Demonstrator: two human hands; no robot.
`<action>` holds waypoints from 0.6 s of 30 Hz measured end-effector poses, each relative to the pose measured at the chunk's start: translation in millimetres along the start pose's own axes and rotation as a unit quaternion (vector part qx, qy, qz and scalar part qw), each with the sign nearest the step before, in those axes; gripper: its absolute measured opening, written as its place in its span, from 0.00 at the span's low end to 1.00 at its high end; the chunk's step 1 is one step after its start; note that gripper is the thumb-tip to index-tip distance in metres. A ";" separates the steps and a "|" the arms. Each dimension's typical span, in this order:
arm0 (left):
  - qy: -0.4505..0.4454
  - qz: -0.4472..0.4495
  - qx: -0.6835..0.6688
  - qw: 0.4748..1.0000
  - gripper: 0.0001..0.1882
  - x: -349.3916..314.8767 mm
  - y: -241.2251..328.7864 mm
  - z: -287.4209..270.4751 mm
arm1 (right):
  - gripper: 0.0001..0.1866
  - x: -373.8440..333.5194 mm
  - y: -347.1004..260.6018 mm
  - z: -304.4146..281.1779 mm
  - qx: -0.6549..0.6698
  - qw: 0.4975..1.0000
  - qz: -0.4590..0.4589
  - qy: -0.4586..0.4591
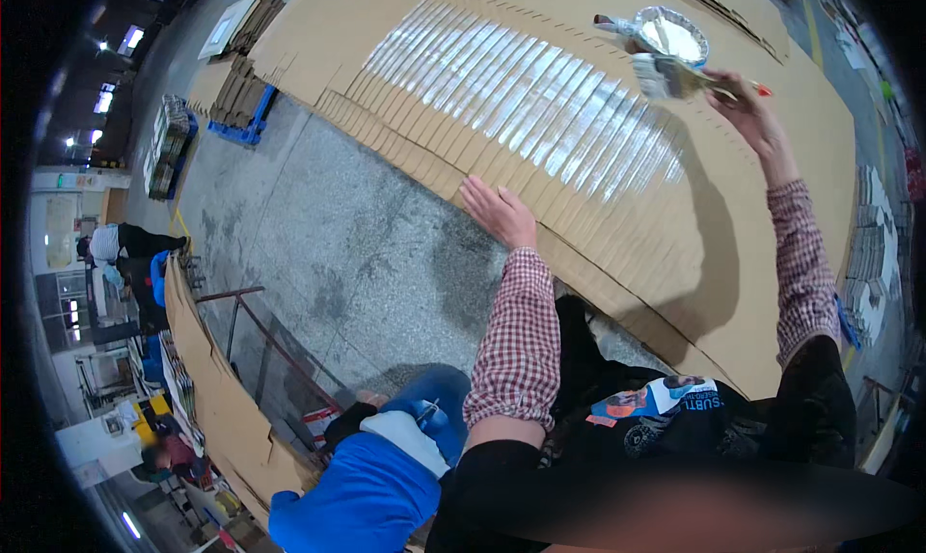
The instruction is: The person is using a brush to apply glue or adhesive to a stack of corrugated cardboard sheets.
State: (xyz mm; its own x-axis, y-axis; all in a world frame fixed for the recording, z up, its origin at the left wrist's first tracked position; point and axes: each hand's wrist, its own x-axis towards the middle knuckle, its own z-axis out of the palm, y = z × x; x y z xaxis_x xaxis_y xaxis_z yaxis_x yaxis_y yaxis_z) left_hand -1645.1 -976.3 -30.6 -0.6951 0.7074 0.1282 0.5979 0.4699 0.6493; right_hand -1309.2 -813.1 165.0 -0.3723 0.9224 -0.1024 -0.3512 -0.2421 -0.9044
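Note:
My right hand (748,114) is closed around the handle of a wide paintbrush (666,77), whose pale bristles are over the far right part of the fanned cardboard sheets. Beside it stands a round bowl (672,37) of white, glue-like liquid. A second dark-handled tool (612,23), perhaps another brush, lies against the bowl's left side. Overlapping cardboard sheets (434,148) show a wide wet, shiny band (540,100) across their stepped edges. My left hand (499,212) rests flat near their close edge, fingers stretched out and holding nothing.
A person in blue (367,485) is close on my left, by another cardboard-topped table (207,389) with a metal frame. Stacked cardboard (241,100) stands on a blue pallet at far left. More stacks (868,244) are on the right. Other people work farther left.

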 end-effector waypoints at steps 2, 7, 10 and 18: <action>0.027 0.018 -0.006 0.999 0.30 -0.3 1.5 -0.6 | 0.16 34.7 11.8 18.1 -0.062 0.997 -0.039 -0.009; 0.023 0.042 -0.008 0.999 0.29 -0.1 2.6 -2.9 | 0.12 111.2 53.4 45.2 -0.346 0.936 -0.060 -0.007; 0.011 0.031 -0.008 0.999 0.30 0.9 2.0 -1.3 | 0.11 115.4 63.6 29.2 -0.380 0.920 -0.090 -0.041; -0.016 0.030 0.013 0.999 0.31 4.0 4.0 -0.2 | 0.14 45.0 26.4 5.0 -0.478 0.873 0.028 0.086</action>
State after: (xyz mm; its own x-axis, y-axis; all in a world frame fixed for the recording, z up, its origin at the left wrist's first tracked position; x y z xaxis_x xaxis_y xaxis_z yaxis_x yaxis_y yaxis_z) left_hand -1645.6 -971.7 -27.3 -0.6446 0.7512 0.1422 0.6485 0.4387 0.6221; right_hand -1339.4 -779.5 138.6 -0.2023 0.9686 -0.1446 0.5729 -0.0027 -0.8196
